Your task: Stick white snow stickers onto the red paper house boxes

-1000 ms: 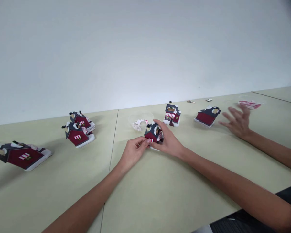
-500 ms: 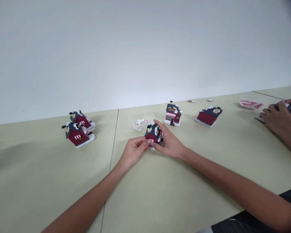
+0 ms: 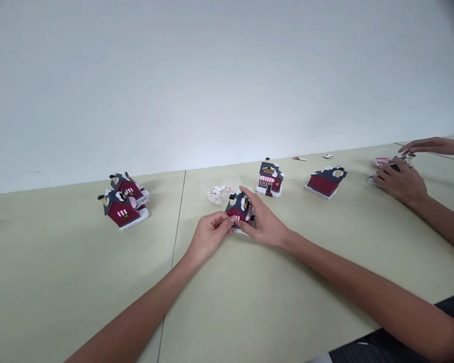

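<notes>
A miniature house with dark red walls and a snow-patched dark roof rests on the table between my hands. My right hand grips it from the right, the index finger along the roof edge and the thumb at the front wall. On the left side, my left hand is closed, its thumb and fingertips pressed against the lower wall beside a small red-and-white striped piece. Part of the house is hidden by my fingers. Just behind it sits a clear round container with small white and striped pieces.
Two similar houses stand close together at the left. Another house and a tilted one are at the right, with small loose pieces behind them. A co-worker's hands handle an object at far right, near another container.
My hands and the house stay nearly in place. The co-worker's hands have shifted left with their object toward the far-right container, and one hand is now raised.
</notes>
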Available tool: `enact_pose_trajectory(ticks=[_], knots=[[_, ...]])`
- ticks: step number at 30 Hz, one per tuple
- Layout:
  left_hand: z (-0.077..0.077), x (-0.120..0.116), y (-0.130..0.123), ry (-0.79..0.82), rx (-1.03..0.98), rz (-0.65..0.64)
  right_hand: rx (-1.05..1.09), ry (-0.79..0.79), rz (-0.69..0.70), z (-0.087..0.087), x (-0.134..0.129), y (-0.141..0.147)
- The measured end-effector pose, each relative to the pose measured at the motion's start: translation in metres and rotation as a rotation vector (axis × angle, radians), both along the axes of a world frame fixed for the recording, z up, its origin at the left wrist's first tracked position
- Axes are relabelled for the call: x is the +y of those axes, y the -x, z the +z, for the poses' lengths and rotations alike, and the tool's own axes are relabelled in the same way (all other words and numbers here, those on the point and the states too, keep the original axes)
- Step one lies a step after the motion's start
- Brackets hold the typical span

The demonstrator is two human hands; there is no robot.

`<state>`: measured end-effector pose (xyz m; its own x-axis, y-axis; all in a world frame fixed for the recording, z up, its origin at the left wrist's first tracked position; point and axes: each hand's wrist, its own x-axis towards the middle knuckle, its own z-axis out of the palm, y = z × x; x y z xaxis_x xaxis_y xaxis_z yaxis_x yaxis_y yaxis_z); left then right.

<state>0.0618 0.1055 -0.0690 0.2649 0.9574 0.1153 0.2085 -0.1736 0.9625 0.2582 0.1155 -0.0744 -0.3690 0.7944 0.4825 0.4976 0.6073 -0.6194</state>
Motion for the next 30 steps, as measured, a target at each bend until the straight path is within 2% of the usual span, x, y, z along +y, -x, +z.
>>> enact_pose_trajectory(ticks=[4, 8, 12, 17, 22, 25, 30], knots=[[0.002, -0.004, 0.000, -0.055, 0.072, 0.031, 0.012, -0.016, 0.004, -0.003, 0.006, -0.005], [0.003, -0.007, 0.000, -0.186, 0.169, 0.060, 0.098, -0.041, 0.064, -0.007, 0.014, -0.011], [0.001, -0.008, 0.001, -0.303, 0.140, 0.118, 0.226, -0.039, 0.131, -0.008, 0.014, -0.014], [0.000, -0.009, 0.004, -0.254, 0.003, -0.103, 0.128, -0.086, 0.252, -0.003, 0.003, -0.012], [0.001, -0.012, 0.009, -0.277, 0.065, -0.217, -0.021, -0.199, 0.309, 0.000, -0.002, -0.012], [0.003, -0.011, 0.011, -0.357, 0.137, -0.269, -0.073, -0.209, 0.322, -0.001, -0.005, -0.013], [0.010, -0.011, 0.013, -0.555, 0.255, -0.258, -0.078, -0.141, 0.303, 0.002, -0.010, -0.010]])
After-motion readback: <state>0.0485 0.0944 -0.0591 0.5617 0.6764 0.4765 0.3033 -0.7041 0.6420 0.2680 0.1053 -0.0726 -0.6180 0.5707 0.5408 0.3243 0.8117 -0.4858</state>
